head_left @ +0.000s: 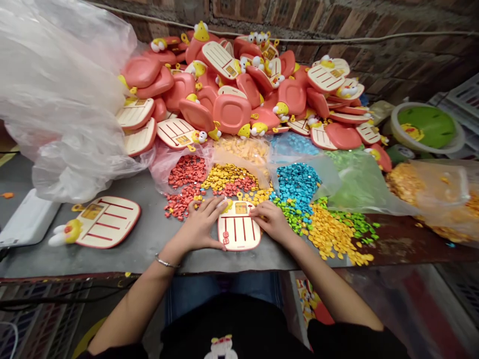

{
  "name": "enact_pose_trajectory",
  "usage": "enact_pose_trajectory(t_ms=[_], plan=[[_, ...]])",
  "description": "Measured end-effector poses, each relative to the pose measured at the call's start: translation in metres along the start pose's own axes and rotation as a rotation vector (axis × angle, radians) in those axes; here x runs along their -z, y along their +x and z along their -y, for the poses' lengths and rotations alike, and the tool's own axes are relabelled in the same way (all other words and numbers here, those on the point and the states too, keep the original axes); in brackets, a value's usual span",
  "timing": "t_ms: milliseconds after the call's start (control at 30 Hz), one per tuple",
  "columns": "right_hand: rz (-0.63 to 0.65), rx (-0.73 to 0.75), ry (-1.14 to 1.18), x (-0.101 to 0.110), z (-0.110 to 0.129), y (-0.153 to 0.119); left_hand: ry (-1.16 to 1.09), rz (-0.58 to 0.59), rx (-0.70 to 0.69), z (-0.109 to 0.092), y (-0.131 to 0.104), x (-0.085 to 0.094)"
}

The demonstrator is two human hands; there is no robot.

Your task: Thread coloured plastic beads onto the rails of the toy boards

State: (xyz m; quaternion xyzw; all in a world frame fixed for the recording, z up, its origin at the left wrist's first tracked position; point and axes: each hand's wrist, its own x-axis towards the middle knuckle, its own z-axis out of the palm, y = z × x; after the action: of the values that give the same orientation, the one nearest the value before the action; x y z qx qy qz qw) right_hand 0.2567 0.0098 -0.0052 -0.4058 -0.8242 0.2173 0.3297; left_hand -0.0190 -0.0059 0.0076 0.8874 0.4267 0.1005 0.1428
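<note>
A cream toy board (241,232) with red slots and a yellow animal head lies flat on the table in front of me. My left hand (202,224) grips its left side, fingers near the head and thumb at the lower edge. Two small red pieces (225,237) sit at the lower end of its left slot. Over the upper right edge, my right hand (271,219) has its fingertips pinched together; what they hold is too small to make out. Just beyond lie heaps of small red pieces (187,172), blue pieces (297,182) and yellow pieces (329,232).
Another toy board (110,224) lies at the left, beside a white box (32,219). A large pile of red-backed boards (232,112) rises against the brick wall. Clear plastic sheeting (71,99) hangs at left. A bowl (426,127) and a bag of orange pieces (445,194) stand right.
</note>
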Motion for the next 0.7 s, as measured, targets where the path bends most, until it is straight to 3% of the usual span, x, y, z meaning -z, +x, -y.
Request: enact_pose_trajectory(t_ms=[233, 700], plan=[[-0.020, -0.155, 0.077, -0.005, 0.011, 0.002, 0.006, 0.003, -0.007, 0.001, 0.000, 0.000], [-0.240, -0.431, 0.279, -0.035, 0.020, -0.009, 0.033, -0.002, 0.003, 0.000, -0.001, -0.001]])
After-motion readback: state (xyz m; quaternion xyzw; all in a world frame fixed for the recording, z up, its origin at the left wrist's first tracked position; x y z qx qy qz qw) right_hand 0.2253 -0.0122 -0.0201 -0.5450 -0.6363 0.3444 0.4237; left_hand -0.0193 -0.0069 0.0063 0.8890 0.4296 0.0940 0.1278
